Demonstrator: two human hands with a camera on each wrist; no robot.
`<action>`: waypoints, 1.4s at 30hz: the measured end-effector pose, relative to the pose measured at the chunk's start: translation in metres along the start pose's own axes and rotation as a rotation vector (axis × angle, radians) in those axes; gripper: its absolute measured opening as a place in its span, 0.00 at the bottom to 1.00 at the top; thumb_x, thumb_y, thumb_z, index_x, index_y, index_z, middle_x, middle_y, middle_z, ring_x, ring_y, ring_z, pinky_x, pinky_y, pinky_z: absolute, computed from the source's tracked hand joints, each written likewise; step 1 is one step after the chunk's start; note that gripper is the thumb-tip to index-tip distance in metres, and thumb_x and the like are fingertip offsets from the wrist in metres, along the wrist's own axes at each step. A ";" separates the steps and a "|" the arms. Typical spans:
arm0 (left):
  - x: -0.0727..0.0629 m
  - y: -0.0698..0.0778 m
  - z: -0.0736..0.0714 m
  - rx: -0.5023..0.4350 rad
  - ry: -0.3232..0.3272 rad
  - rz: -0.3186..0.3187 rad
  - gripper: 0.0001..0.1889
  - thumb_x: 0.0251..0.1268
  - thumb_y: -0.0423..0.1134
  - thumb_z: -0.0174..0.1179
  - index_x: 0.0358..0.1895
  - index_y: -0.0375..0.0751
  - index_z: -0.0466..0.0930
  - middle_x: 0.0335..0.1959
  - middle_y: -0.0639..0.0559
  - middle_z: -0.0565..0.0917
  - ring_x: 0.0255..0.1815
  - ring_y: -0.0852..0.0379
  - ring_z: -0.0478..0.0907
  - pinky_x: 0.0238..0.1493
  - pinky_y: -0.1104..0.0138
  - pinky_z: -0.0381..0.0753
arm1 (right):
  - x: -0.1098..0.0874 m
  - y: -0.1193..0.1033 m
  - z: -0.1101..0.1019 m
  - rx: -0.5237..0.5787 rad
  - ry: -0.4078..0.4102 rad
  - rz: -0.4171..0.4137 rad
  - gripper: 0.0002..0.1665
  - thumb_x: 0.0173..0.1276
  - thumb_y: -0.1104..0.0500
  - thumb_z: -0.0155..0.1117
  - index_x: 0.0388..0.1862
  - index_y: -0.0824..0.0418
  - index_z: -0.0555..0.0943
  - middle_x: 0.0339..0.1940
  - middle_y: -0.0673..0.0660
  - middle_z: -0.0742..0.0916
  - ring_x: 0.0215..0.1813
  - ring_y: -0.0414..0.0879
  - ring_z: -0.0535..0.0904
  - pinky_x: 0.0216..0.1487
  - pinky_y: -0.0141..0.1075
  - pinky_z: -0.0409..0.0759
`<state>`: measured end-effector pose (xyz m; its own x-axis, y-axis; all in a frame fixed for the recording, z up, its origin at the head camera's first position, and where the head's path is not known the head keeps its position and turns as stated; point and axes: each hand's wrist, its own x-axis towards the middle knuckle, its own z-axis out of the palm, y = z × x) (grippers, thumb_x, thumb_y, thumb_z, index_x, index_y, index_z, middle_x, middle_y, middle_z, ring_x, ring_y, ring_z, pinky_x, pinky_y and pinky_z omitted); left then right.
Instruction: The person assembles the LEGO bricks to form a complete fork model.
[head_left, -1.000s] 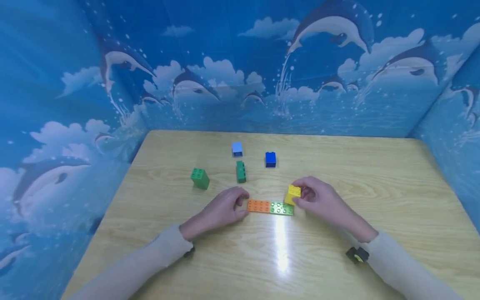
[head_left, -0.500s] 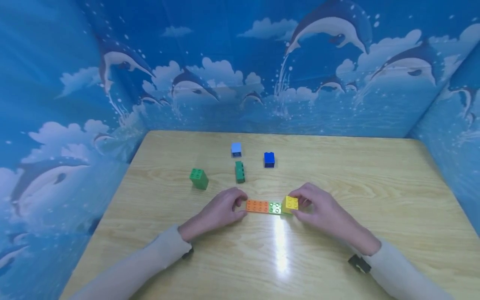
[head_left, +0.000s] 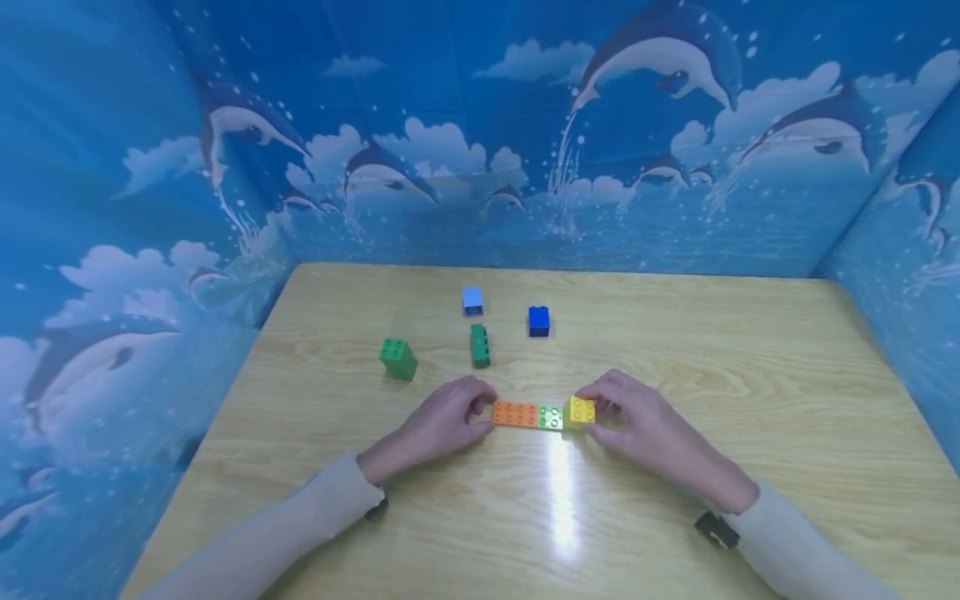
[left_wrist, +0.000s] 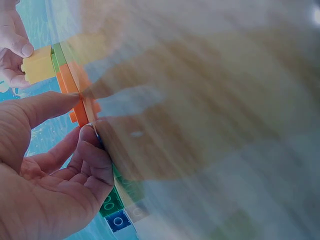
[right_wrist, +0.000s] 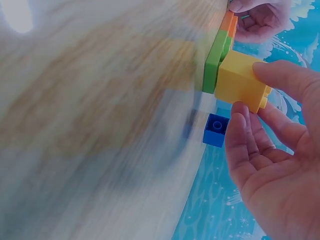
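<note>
A flat orange brick (head_left: 515,413) and a flat light green brick (head_left: 551,417) lie end to end on the table. My left hand (head_left: 447,417) pinches the free end of the orange brick between thumb and fingers, as the left wrist view shows. A tall yellow block (head_left: 581,411) stands upright on the right end of the light green brick, covering its outer studs. Its sides are held between the thumb and fingers of my right hand (head_left: 640,422). In the right wrist view the yellow block (right_wrist: 241,78) sits against the green brick (right_wrist: 216,60).
Behind the hands stand a tall green block (head_left: 399,359), a dark green brick (head_left: 480,346), a light blue brick (head_left: 472,301) and a dark blue brick (head_left: 538,322). Blue dolphin-print cloth (head_left: 480,217) borders the wooden table (head_left: 750,358) at the back and sides.
My right hand has brought the yellow block down and slightly toward me, from tilted above the light green brick to upright on its right end. My left hand stays at the orange brick.
</note>
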<state>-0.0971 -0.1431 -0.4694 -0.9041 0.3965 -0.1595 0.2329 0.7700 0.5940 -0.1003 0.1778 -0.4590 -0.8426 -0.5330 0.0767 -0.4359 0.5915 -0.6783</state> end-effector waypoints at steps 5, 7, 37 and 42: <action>0.001 0.000 0.000 0.004 0.004 -0.002 0.20 0.67 0.35 0.77 0.60 0.40 0.85 0.39 0.59 0.80 0.40 0.62 0.77 0.42 0.67 0.81 | 0.002 -0.001 -0.001 -0.005 -0.001 -0.016 0.24 0.64 0.66 0.83 0.59 0.59 0.89 0.49 0.45 0.86 0.46 0.43 0.84 0.47 0.37 0.88; 0.001 0.000 0.000 0.007 0.005 -0.002 0.20 0.67 0.35 0.77 0.60 0.41 0.85 0.39 0.60 0.80 0.40 0.62 0.77 0.42 0.67 0.81 | 0.003 -0.002 -0.001 -0.004 -0.001 -0.023 0.24 0.64 0.67 0.83 0.59 0.59 0.89 0.48 0.45 0.86 0.46 0.42 0.84 0.47 0.35 0.88; 0.003 -0.004 -0.004 -0.108 -0.019 -0.022 0.15 0.67 0.34 0.78 0.55 0.44 0.89 0.32 0.60 0.81 0.33 0.60 0.78 0.35 0.66 0.81 | 0.019 -0.011 -0.010 0.069 -0.100 0.104 0.24 0.60 0.67 0.86 0.55 0.64 0.91 0.38 0.49 0.84 0.40 0.45 0.80 0.41 0.33 0.85; 0.003 -0.004 -0.003 -0.119 -0.027 -0.024 0.16 0.67 0.34 0.78 0.55 0.44 0.88 0.32 0.60 0.81 0.33 0.60 0.78 0.35 0.66 0.81 | 0.020 -0.013 -0.012 0.058 -0.114 0.115 0.24 0.59 0.67 0.86 0.55 0.64 0.91 0.38 0.49 0.83 0.40 0.46 0.80 0.41 0.33 0.85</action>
<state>-0.1021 -0.1468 -0.4701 -0.8985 0.3932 -0.1952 0.1654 0.7151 0.6792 -0.1149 0.1668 -0.4401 -0.8431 -0.5310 -0.0850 -0.3169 0.6183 -0.7192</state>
